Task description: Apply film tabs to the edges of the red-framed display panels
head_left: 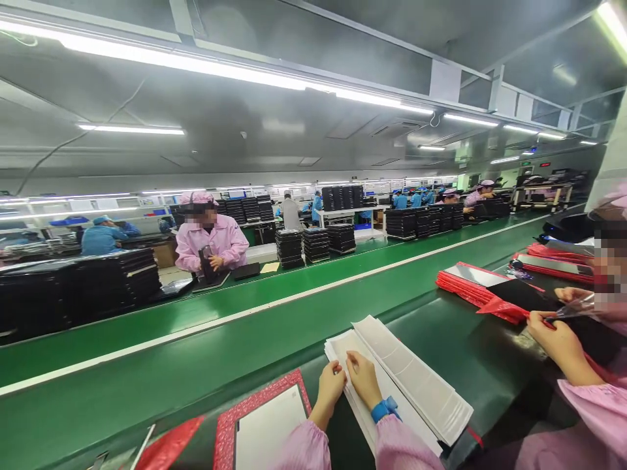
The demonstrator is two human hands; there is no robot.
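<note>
White sheet stack (390, 385) at lower centre of frame; left hand (332, 386), right hand (363, 378) at stack, fingers curled, grasp cannot be told; uneven fingertip pull could crease sheets.

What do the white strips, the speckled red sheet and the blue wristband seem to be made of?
White strips: probably paper or plastic film, slightly glossy, with pale highlights.
Speckled red sheet: likely shiny plastic, perhaps bubble wrap, given its mottled glints.
Blue wristband: plastic or fabric; too small to tell.
</note>
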